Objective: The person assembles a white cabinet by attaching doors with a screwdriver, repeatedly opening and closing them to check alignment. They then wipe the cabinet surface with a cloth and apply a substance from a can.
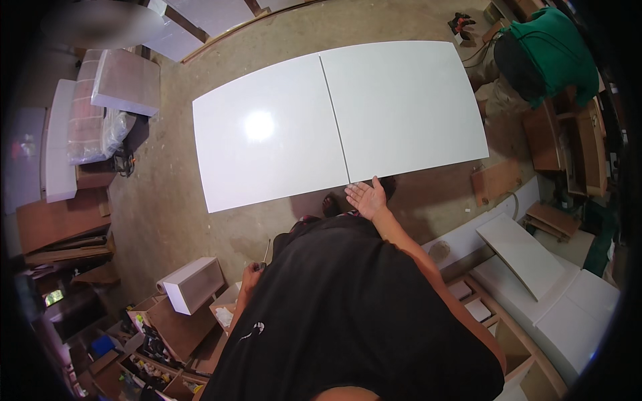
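Observation:
A wide white surface (267, 160), split by a dark narrow gap (334, 120) into two glossy panels, lies in front of me. Where the gap meets the near edge, my right hand (367, 199) is held with its palm up and fingers spread. Its fingertips are at the edge; whether they touch it I cannot tell. Low at my left side, my left hand (252, 274) is closed around the dark handle of a thin tool, which looks like a screwdriver (268, 250), its shaft pointing up and away from the panels.
At the far right a person in a green shirt (552, 53) bends beside wooden boxes (542, 137). A red-and-black power tool (461, 25) lies on the floor. White cabinets (127, 83) stand left; a white box (194, 284) and cluttered wooden drawers (160, 367) are lower left. A loose white board (518, 254) leans lower right.

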{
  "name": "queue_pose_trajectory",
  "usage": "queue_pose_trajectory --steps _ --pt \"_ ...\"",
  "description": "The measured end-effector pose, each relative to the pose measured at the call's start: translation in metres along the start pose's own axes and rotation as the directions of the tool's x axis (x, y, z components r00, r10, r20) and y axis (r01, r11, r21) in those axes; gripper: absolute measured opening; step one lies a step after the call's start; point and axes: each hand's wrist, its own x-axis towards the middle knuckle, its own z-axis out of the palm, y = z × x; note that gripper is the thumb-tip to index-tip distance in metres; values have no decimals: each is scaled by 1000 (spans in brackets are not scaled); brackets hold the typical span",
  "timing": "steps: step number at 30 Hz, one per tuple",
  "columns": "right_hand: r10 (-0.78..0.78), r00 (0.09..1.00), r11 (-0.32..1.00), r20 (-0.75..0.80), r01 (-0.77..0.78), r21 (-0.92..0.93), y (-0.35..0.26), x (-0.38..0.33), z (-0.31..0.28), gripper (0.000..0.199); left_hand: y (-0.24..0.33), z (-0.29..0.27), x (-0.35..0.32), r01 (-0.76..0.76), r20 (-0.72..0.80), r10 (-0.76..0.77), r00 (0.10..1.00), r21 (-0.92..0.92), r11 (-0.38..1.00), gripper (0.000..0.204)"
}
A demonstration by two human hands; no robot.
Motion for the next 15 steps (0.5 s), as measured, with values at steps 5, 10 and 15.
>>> queue_pose_trajectory --steps 5,10,15 --pt "-88 994 996 -58 89 18 7 0 4 92 2 0 -4 41 41 -34 999 -185 982 40" --pt "-142 985 988 -94 147 42 13 2 4 91 3 -6 -2 40 40 -34 999 -144 989 39" --pt "-120 989 988 -89 128 84 14 1 6 90 -37 -12 23 -34 49 37 998 -53 998 34"
